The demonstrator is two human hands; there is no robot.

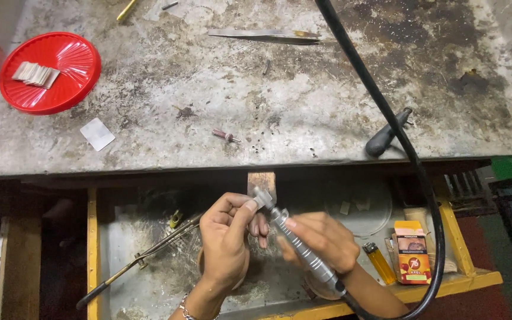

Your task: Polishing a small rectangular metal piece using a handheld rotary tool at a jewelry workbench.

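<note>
My right hand [321,240] grips a ribbed metal rotary handpiece [300,249] whose black flexible shaft [386,118] loops up across the bench. Its tip meets a small metal piece [260,198] pinched in the fingers of my left hand [226,243], just under a small wooden peg [262,181] at the bench's front edge. Both hands hover over an open yellow-framed drawer [93,249].
On the worn metal benchtop [268,101] lie a red plastic lid [50,72] holding small pale strips, a white card [97,134], tweezers [265,35], a pink mounted bit [225,136] and a black-handled tool [386,135]. The drawer holds a long-handled tool [140,261], a yellow lighter [380,264] and an orange carton [413,252].
</note>
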